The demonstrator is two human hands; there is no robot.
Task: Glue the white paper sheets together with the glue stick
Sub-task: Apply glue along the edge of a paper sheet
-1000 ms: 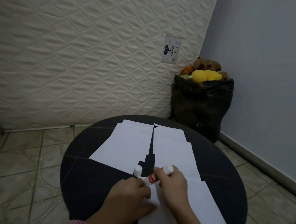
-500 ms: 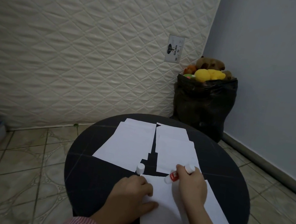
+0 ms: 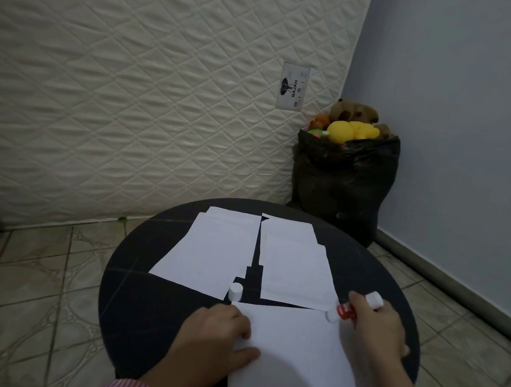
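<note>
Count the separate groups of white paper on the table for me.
3: a left stack at the far side, a right stack beside it, and the near sheet under both hands. The far two look layered, so exact sheet totals stay uncertain.

White label (image 3: 293, 87) on quilted mattress (image 3: 132, 75) showing "GAJAH", running vertically, beside dark elephant logo. Glue stick (image 3: 345, 313) red label print blurring, not readable.

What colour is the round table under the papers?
Black, a plain dark top, seen best in the head view.
</note>
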